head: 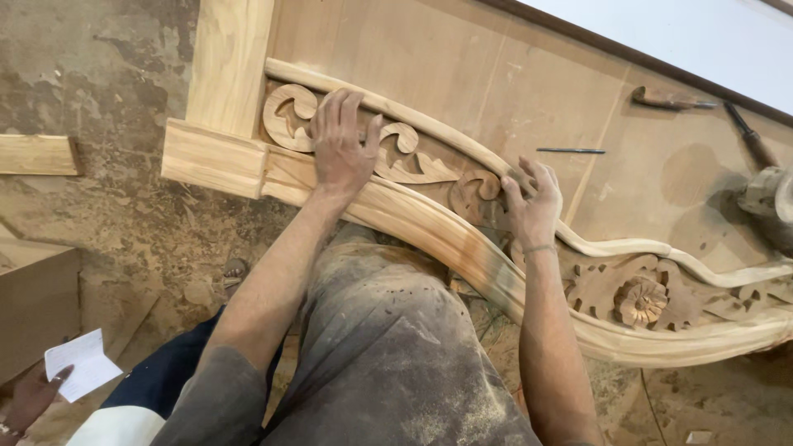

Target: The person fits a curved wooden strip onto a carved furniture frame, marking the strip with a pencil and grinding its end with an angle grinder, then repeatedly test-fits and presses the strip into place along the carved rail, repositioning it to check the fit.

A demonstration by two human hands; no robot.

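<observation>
Both hands lie flat — left hand [343,144], right hand [533,206] — fingers spread on the carved wooden panel [429,169].

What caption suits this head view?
Both hands, left hand and right hand, rest on a carved wooden panel.
</observation>
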